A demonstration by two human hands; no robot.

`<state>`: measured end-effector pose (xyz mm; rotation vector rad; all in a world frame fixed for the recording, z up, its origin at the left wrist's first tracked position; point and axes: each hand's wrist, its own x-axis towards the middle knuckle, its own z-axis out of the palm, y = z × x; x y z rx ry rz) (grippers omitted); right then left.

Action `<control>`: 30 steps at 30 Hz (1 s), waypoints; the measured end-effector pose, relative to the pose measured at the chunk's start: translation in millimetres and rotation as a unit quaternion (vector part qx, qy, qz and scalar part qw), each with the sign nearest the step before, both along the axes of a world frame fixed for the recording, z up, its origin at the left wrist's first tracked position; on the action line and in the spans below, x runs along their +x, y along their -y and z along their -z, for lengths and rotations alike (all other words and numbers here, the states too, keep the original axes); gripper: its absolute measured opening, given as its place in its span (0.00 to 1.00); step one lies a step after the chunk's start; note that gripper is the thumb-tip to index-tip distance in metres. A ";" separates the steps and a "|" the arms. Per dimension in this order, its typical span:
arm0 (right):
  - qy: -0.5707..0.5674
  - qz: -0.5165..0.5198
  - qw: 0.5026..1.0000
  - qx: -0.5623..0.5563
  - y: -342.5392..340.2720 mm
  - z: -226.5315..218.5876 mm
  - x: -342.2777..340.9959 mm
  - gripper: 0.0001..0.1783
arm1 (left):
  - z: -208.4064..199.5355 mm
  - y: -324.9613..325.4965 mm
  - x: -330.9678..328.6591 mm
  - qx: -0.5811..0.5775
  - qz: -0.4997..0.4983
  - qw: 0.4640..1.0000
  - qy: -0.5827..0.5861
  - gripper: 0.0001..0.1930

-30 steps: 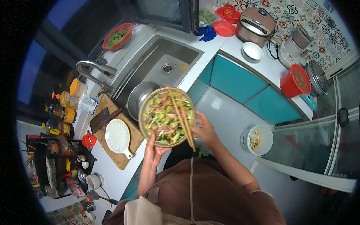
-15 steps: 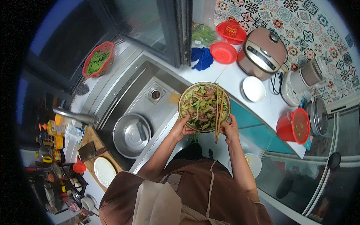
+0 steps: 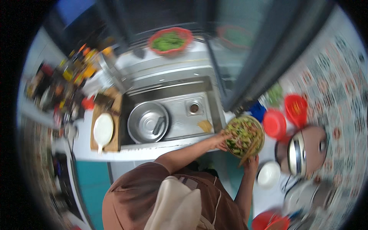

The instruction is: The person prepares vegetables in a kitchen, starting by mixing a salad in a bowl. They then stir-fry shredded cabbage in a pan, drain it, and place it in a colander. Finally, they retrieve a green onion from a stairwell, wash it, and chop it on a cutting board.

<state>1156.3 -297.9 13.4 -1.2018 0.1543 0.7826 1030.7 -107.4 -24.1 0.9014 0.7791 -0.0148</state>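
Observation:
Both my hands hold a round bowl (image 3: 263,142) of mixed green vegetables and meat strips (image 3: 243,134). My left hand (image 3: 220,140) grips its left side, fingers curled at the rim. At the lower right of the bowl, my right hand (image 3: 251,164) is closed on the rim, by a pair of wooden chopsticks (image 3: 250,150) lying across the food. Whether the right fingers also pin the chopsticks is too blurred to tell. The bowl is right of the steel sink (image 3: 180,115), close to a blue cloth (image 3: 257,111).
A metal basin (image 3: 138,123) stands in the sink. Left of it, a cutting board (image 3: 118,132) bears a cleaver (image 3: 103,100) and a white plate-like piece (image 3: 103,129). Rightward are red baskets (image 3: 274,123), a rice cooker (image 3: 312,147) and a white bowl (image 3: 269,174). An open window frame (image 3: 264,57) juts over the counter.
My view has swung left, so the sink now lies in the middle and the rice cooker far right. The bowl, still in both hands, sits farther right in view, closer to the blue cloth.

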 end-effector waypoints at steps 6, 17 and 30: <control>0.018 -0.103 0.994 0.040 -8.3 40.4 46.4 0.31 | -26.6 12.0 -10.8 0.031 -0.028 0.998 0.040 0.40; -0.041 -0.073 0.996 -0.001 11.0 21.4 61.8 0.26 | -76.3 -165.5 -152.7 0.377 -0.389 0.837 -0.072 0.36; 0.179 -0.006 0.980 -0.084 -0.8 -76.9 -59.4 0.14 | -168.3 -447.1 -163.1 0.001 -0.475 0.874 0.103 0.32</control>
